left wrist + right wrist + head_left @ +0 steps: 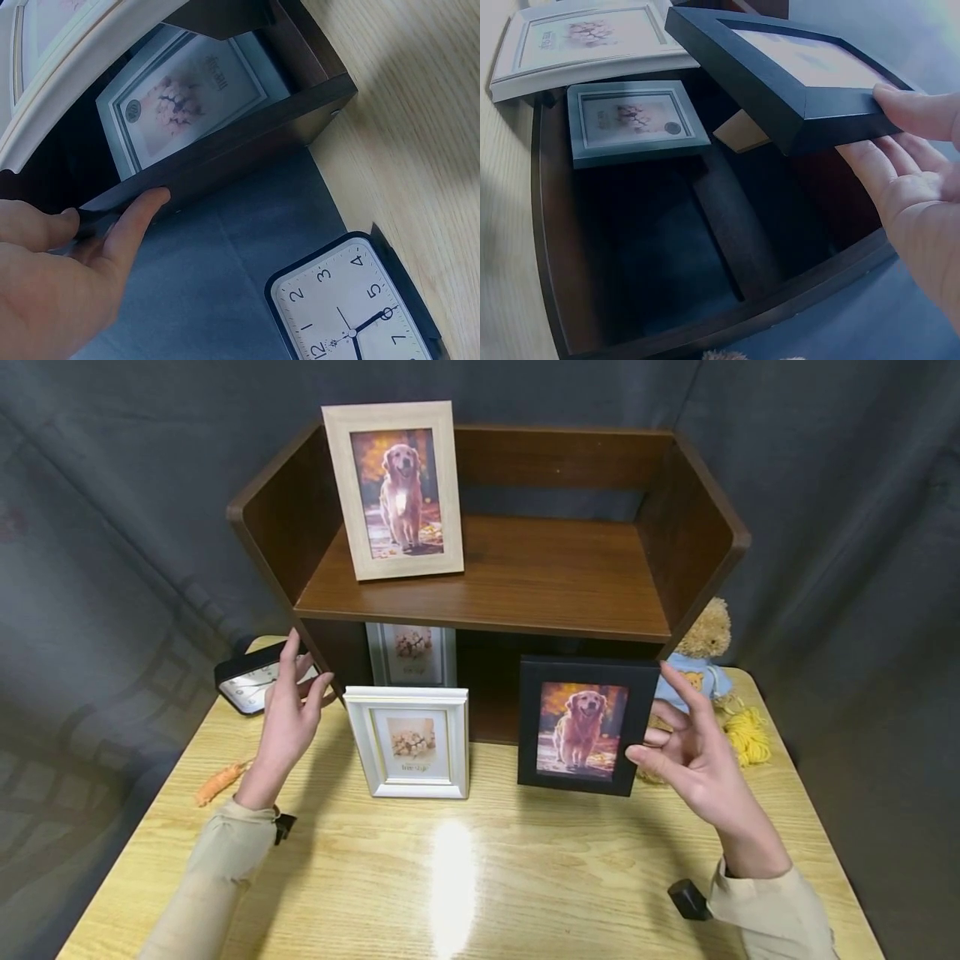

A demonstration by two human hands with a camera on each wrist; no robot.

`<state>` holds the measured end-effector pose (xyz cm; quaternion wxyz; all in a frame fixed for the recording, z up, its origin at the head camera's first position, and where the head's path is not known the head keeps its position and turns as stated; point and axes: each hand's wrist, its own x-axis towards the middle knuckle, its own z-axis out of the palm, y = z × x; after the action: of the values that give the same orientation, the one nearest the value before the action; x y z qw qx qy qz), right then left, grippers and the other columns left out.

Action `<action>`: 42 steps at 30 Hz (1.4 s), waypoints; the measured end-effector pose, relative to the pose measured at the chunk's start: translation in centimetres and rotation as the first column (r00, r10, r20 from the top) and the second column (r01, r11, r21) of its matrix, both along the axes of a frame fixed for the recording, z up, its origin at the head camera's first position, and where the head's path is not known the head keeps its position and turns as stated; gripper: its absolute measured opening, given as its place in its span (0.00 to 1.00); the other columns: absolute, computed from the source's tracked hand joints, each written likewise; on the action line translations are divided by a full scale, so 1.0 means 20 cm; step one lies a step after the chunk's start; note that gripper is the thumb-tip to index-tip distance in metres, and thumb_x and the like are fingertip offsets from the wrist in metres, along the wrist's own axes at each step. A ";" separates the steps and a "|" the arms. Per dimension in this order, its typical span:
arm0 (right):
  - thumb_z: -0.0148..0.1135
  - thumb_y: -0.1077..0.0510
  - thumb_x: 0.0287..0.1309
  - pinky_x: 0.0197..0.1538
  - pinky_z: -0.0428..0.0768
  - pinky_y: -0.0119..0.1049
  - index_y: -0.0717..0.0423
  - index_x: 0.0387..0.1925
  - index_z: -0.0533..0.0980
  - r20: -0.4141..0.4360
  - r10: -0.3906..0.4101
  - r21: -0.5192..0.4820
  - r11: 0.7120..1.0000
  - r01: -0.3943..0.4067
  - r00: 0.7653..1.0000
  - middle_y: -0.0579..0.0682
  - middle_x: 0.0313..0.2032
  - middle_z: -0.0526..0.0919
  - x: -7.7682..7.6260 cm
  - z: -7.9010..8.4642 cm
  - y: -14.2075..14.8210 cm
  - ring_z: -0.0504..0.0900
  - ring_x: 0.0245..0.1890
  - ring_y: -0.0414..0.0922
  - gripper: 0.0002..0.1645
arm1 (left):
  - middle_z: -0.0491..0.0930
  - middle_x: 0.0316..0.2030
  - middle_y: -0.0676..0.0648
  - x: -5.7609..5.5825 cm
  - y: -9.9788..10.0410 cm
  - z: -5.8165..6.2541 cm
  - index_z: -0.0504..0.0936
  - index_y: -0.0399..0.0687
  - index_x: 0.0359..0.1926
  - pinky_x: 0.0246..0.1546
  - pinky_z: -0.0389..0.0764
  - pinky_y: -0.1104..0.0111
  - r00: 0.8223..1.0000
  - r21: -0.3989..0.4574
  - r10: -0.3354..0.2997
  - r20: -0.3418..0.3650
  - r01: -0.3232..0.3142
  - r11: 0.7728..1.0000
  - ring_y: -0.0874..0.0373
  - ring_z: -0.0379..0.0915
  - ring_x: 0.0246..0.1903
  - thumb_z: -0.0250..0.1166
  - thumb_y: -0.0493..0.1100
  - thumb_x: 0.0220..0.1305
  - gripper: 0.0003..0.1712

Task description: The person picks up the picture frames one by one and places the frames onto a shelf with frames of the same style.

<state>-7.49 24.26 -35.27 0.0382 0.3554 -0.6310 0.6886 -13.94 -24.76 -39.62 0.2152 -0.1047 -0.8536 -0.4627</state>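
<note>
My right hand holds a black picture frame by its right edge, thumb on the front and fingers behind. The frame shows a golden dog and hangs upright before the lower opening of a dark brown shelf. In the left wrist view, my left hand pinches the shelf's left side panel between thumb and fingers. A white picture frame with a flower print stands on the table in front of the shelf. Inside the lower level stands a grey-blue picture frame, partly hidden in the head view.
A cream picture frame stands at the left of the upper level. Beside the shelf's left are a black-edged clock and an orange item. A teddy bear and yellow yarn are at the right on the wooden table.
</note>
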 end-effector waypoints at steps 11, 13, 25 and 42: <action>0.67 0.70 0.70 0.57 0.88 0.39 0.55 0.87 0.46 -0.016 0.005 -0.024 1.000 -0.006 1.000 0.57 0.70 0.78 0.00 0.04 -0.02 0.86 0.61 0.49 0.56 | 0.69 0.71 0.22 -0.01 0.01 0.00 0.50 0.43 0.86 0.45 0.88 0.67 0.999 -0.017 0.009 -0.038 -0.010 1.000 0.22 0.77 0.58 0.57 0.22 0.77 0.45; 0.66 0.73 0.69 0.58 0.87 0.39 0.55 0.87 0.46 -0.019 0.003 -0.025 1.000 -0.004 1.000 0.57 0.70 0.78 0.00 0.05 -0.02 0.86 0.61 0.49 0.56 | 0.69 0.71 0.23 -0.01 0.01 0.00 0.50 0.43 0.86 0.46 0.88 0.69 0.999 -0.019 0.010 -0.041 -0.011 1.000 0.22 0.76 0.59 0.57 0.22 0.77 0.45; 0.64 0.77 0.68 0.60 0.87 0.39 0.56 0.87 0.45 -0.048 0.014 -0.048 0.999 -0.017 0.999 0.59 0.70 0.78 0.00 0.08 -0.03 0.86 0.61 0.50 0.56 | 0.68 0.71 0.22 -0.01 0.00 -0.01 0.49 0.44 0.86 0.46 0.81 0.86 0.999 -0.012 0.005 -0.042 -0.006 1.000 0.21 0.74 0.61 0.57 0.21 0.77 0.46; 0.67 0.74 0.68 0.62 0.85 0.38 0.57 0.86 0.47 -0.060 -0.006 -0.069 0.998 0.002 0.998 0.60 0.70 0.77 -0.01 0.13 -0.07 0.85 0.62 0.49 0.56 | 0.67 0.73 0.25 0.00 0.00 -0.01 0.47 0.48 0.87 0.49 0.81 0.82 1.000 -0.013 -0.001 -0.017 0.001 1.000 0.22 0.74 0.62 0.56 0.23 0.78 0.47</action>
<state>-7.74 22.87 -32.71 0.0707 0.3730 -0.6063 0.6987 -13.98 -24.81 -39.76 0.2216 -0.1104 -0.8547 -0.4563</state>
